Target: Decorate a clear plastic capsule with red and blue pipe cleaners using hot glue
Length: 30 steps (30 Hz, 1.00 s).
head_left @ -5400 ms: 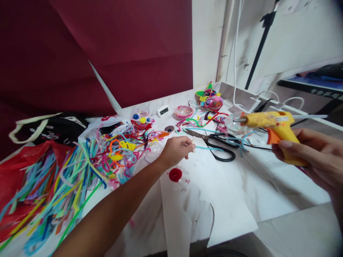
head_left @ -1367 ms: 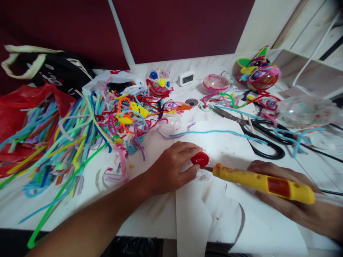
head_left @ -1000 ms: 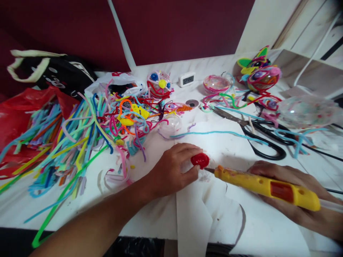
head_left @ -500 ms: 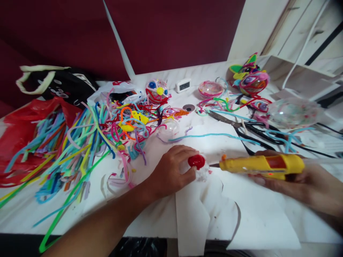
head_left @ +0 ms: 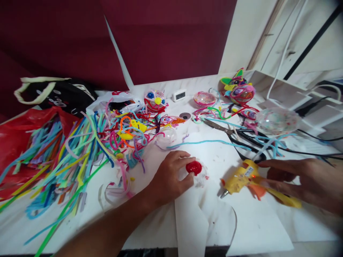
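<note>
My left hand (head_left: 173, 178) has its thumb and fingertips closed around the sides of a small red disc (head_left: 193, 167). Beneath the disc is a crumpled-looking clear piece (head_left: 200, 180) on the white paper. At the right, my right hand (head_left: 302, 180) has its fingers on the rear and handle of a yellow hot glue gun (head_left: 239, 179). The gun is tilted over low above or on the paper; I cannot tell which. Its metal nozzle points down and left, and a small red light glows on its body.
Colourful pipe cleaners (head_left: 72, 157) spread over the left, partly in a red bag (head_left: 10, 142). Large scissors (head_left: 227, 132) lie behind the glue gun. A digital timer (head_left: 178, 95), decorated balls (head_left: 154, 101) and a clear bowl-like shell (head_left: 278, 121) stand farther back. Black cables cross the right side.
My right hand has swung the glue gun away from the red disc, lowering and turning its nozzle down. My left hand stays at the disc. The view has shifted slightly.
</note>
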### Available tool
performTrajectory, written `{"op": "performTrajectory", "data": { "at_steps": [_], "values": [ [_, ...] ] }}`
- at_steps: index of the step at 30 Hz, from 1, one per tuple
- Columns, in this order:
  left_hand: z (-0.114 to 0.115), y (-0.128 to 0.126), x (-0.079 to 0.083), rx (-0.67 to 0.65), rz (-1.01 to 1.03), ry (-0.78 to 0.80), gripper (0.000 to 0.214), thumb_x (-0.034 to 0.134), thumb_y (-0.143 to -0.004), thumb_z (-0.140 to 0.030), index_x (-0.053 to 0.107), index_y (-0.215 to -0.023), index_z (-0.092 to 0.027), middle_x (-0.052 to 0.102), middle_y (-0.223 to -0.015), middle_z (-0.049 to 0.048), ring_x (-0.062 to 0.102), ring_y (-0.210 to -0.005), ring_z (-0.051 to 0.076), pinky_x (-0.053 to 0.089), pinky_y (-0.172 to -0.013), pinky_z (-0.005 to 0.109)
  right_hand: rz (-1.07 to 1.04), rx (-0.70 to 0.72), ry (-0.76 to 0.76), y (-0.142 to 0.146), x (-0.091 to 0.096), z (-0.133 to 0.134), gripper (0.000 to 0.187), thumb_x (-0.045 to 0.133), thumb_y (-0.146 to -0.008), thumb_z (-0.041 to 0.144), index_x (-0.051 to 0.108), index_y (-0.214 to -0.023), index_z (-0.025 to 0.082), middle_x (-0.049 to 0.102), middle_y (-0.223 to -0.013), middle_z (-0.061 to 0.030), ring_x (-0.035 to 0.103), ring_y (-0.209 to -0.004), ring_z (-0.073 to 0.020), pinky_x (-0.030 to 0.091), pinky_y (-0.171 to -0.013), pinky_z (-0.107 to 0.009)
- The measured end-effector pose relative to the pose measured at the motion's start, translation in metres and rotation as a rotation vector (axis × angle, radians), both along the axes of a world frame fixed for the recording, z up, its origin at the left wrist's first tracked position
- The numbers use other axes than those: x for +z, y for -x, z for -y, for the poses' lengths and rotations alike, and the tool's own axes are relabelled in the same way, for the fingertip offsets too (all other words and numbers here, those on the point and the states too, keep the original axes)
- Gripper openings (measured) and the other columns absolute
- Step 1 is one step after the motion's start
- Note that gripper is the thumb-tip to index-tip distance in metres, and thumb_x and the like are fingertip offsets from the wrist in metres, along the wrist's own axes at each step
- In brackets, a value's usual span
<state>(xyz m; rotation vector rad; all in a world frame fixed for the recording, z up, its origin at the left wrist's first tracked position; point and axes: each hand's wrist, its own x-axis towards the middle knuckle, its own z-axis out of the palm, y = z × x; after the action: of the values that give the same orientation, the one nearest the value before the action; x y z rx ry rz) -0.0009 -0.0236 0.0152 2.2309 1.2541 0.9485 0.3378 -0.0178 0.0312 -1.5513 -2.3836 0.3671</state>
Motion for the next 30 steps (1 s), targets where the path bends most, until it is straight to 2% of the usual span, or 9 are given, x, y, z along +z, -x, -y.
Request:
{"op": "performTrajectory", "data": {
  "at_steps": [3,5,7,11,15,20,25,27,30],
  "values": [
    [0.001,0.0,-0.002,0.001,0.005,-0.005,0.036,0.055,-0.071,-0.014,0.067,-0.106,-0.013,0.062,-0.106,0.0102,0.058,-0.101,0.021,0.048,-0.093,0.038,0.097,0.127,-0.089,0.017,0.023,-0.01,0.02,0.058,-0.085,0.034,0.068,-0.102,0.03,0.072,-0.08,-0.0058,0.065,-0.058,-0.0155,0.05,-0.051,-0.026],
    [0.001,0.0,-0.003,0.006,0.007,-0.014,0.036,0.055,-0.071,-0.013,0.066,-0.106,-0.014,0.062,-0.104,0.0093,0.058,-0.099,0.021,0.048,-0.092,0.038,0.014,0.284,-0.159,0.046,0.037,-0.025,0.019,0.053,-0.088,0.032,0.068,-0.098,0.025,0.071,-0.084,-0.0066,0.065,-0.064,-0.0161,0.05,-0.055,-0.028],
    [0.001,0.0,-0.003,0.013,0.007,-0.021,0.036,0.056,-0.071,-0.013,0.066,-0.106,-0.016,0.062,-0.103,0.0083,0.058,-0.098,0.021,0.048,-0.09,0.038,-0.005,0.412,-0.122,0.082,0.044,-0.046,0.021,0.048,-0.089,0.027,0.067,-0.095,0.02,0.07,-0.09,-0.0077,0.065,-0.075,-0.0174,0.05,-0.066,-0.03],
    [0.002,0.0,-0.004,0.015,0.004,0.004,0.037,0.057,-0.071,-0.013,0.066,-0.107,-0.017,0.062,-0.103,0.0077,0.058,-0.098,0.02,0.048,-0.091,0.038,0.126,0.522,-0.065,0.146,0.032,-0.09,0.021,0.053,-0.086,0.022,0.065,-0.102,0.017,0.068,-0.098,-0.0086,0.063,-0.083,-0.0181,0.046,-0.073,-0.028],
    [0.002,0.0,-0.004,0.012,0.013,0.041,0.037,0.057,-0.072,-0.016,0.066,-0.109,-0.017,0.061,-0.104,0.0083,0.058,-0.098,0.021,0.047,-0.093,0.037,0.153,0.548,-0.072,0.176,0.006,-0.112,0.016,0.054,-0.082,0.016,0.067,-0.091,0.014,0.067,-0.09,-0.0114,0.063,-0.076,-0.0189,0.042,-0.067,-0.027],
    [0.002,0.0,-0.006,0.004,0.019,0.039,0.038,0.057,-0.074,-0.017,0.065,-0.111,-0.016,0.061,-0.105,0.0083,0.057,-0.099,0.02,0.047,-0.093,0.036,0.073,0.54,-0.106,0.174,0.001,-0.118,0.014,0.05,-0.081,0.01,0.064,-0.081,0.013,0.066,-0.08,-0.0086,0.06,-0.07,-0.0159,0.04,-0.063,-0.025],
    [0.001,0.0,-0.006,-0.005,0.001,0.037,0.037,0.055,-0.075,-0.016,0.064,-0.111,-0.014,0.06,-0.106,0.0088,0.057,-0.1,0.02,0.046,-0.093,0.036,-0.18,0.422,-0.205,0.148,0.044,-0.112,0.015,0.044,-0.088,0.017,0.057,-0.095,0.016,0.063,-0.073,-0.0021,0.057,-0.06,-0.0126,0.043,-0.057,-0.024],
    [0.001,0.0,-0.006,0.003,-0.013,0.046,0.036,0.056,-0.076,-0.017,0.064,-0.111,-0.015,0.06,-0.106,0.0087,0.057,-0.1,0.02,0.046,-0.093,0.036,-0.312,0.407,-0.317,0.135,0.064,-0.1,0.013,0.048,-0.088,0.022,0.058,-0.096,0.02,0.063,-0.078,-0.0014,0.057,-0.063,-0.0128,0.043,-0.057,-0.024],
    [0.0,0.0,-0.005,0.009,-0.015,0.049,0.036,0.056,-0.076,-0.016,0.064,-0.111,-0.015,0.06,-0.106,0.0083,0.057,-0.1,0.02,0.046,-0.093,0.036,-0.32,0.399,-0.452,0.115,0.08,-0.075,0.012,0.054,-0.087,0.023,0.061,-0.097,0.025,0.064,-0.077,0.0001,0.056,-0.064,-0.0127,0.043,-0.057,-0.025]
  ]
}}
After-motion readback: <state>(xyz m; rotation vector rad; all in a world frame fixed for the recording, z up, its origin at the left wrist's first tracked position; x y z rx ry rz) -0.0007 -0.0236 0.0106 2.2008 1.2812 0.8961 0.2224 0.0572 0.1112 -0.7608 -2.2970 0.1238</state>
